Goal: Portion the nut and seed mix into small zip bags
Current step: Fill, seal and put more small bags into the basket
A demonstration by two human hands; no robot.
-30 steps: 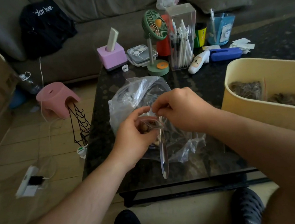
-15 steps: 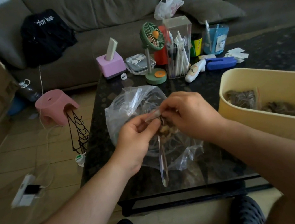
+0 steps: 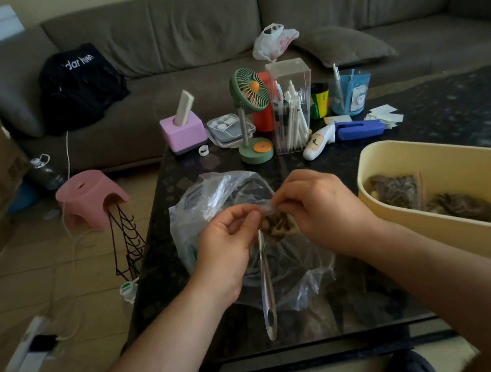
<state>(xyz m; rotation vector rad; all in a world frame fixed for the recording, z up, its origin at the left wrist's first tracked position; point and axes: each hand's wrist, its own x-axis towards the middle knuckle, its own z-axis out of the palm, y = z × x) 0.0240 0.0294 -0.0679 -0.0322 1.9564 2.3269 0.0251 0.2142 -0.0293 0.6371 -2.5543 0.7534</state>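
Left hand (image 3: 225, 245) pinches the left end of the small zip bag (image 3: 278, 223) at its top edge, grip narrow, thumb and forefinger closed on the plastic. The small zip bag hangs between both hands, held up above the big clear bag (image 3: 209, 203) that lies open on the dark bench (image 3: 166, 260). Nut and seed mix (image 3: 277, 227) shows through it, filling the lower part. Its long axis, the zip strip, runs left to right from one grip to the other, roughly level. A spoon (image 3: 266, 290) sits just below, handle pointing toward the person, bowl end hidden under the small bag.

Right hand (image 3: 320, 210) pinches the right end of the same strip, grip also narrow on the plastic. Looks like the sealing step; whether the zip is fully pressed shut cannot be told.

Yellow bin (image 3: 442, 158) stands to the right, near the right hand, with filled bags (image 3: 396, 193) inside. So the right hand is the nearer one for dropping it in.
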